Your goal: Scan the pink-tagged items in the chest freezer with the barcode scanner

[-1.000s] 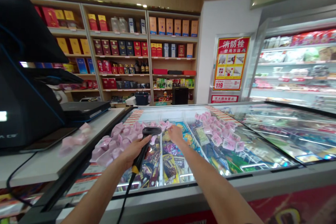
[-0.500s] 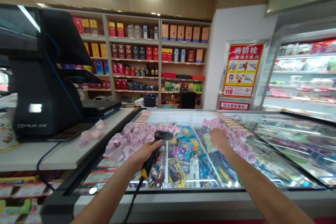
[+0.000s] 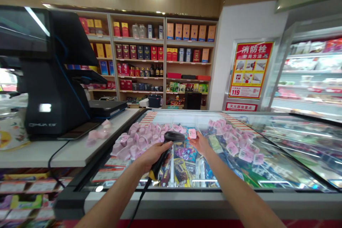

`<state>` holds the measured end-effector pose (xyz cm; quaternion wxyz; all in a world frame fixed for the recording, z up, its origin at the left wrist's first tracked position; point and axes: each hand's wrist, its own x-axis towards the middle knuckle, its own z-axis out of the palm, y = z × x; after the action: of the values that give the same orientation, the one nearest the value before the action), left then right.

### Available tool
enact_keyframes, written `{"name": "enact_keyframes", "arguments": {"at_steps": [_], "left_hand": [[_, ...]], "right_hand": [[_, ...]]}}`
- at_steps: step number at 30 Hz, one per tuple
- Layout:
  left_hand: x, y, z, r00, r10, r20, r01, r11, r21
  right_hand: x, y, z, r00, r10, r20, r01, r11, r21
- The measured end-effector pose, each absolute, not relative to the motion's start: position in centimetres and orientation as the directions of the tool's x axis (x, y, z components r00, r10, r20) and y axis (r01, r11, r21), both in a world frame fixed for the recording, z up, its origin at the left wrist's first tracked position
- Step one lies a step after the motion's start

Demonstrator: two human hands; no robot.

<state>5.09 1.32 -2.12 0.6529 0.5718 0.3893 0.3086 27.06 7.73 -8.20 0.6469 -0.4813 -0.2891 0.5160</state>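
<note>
My left hand (image 3: 157,155) is wrapped round the handle of a black and yellow barcode scanner (image 3: 174,136), its head pointing right and its cord hanging down. In my right hand (image 3: 200,144) is a small pink cup (image 3: 192,133), pinched by the fingers, with its white printed label facing the scanner head. A gap separates cup and scanner. Left of the scanner, a heap of pink cups (image 3: 143,138) lies on the glass top of a chest freezer (image 3: 160,196). A second group of pink cups (image 3: 237,139), several with labels up, lies right of my right hand.
Bagged frozen goods (image 3: 187,167) show through the freezer glass. On the left counter (image 3: 77,156) stand a black checkout terminal (image 3: 53,89) and a few loose pink cups (image 3: 98,134). Shelves of boxed goods (image 3: 139,52) line the back wall; a lit fridge (image 3: 312,74) stands right.
My right hand has come left from the right group of cups, now holding one pink cup near the scanner head. My left hand still grips the scanner; the view has shifted slightly.
</note>
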Motion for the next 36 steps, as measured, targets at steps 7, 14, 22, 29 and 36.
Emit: {"name": "enact_keyframes", "arguments": {"at_steps": [7, 14, 22, 29, 36], "left_hand": [[3.8, 1.6, -2.2, 0.456, 0.872, -0.178, 0.059, 0.169, 0.984], [4.2, 1.4, -1.7, 0.489, 0.857, -0.162, 0.073, 0.145, 0.987], [2.5, 2.1, -2.1, 0.457, 0.872, -0.174, 0.072, 0.159, 0.985], [1.4, 1.3, -2.2, 0.418, 0.882, -0.22, 0.105, 0.194, 0.975], [3.0, 1.5, -1.7, 0.409, 0.885, -0.222, 0.121, 0.188, 0.975]], "right_hand": [[26.6, 7.8, -7.9, 0.318, 0.936, -0.152, -0.376, -0.022, -0.927], [25.7, 7.9, -8.3, 0.248, 0.958, -0.142, -0.26, -0.075, -0.963], [25.6, 9.4, -8.9, 0.52, 0.816, 0.254, 0.512, -0.06, -0.857], [22.2, 11.0, -9.9, 0.381, 0.866, 0.323, 0.782, -0.116, -0.612], [22.9, 11.0, -9.2, 0.251, 0.911, 0.327, 0.826, -0.025, -0.563]]}}
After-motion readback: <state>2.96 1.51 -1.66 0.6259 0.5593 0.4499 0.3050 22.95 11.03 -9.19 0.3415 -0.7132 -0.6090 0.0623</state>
